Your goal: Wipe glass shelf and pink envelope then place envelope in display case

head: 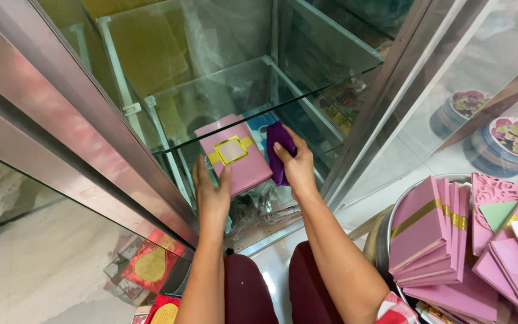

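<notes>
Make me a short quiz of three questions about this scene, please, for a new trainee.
1. True or false: the left hand holds the pink card box from below.
2. What does the right hand grip?
A. a purple cloth
B. a green envelope
C. a metal spoon
3. Fill in: the stack of pink card boxes at the right lies in a round ____ basin.

Key:
1. True. The left fingers reach up onto the box's lower edge, in front of the glass shelf.
2. A. The purple cloth sits bunched in the right hand, beside the box.
3. metal
</notes>
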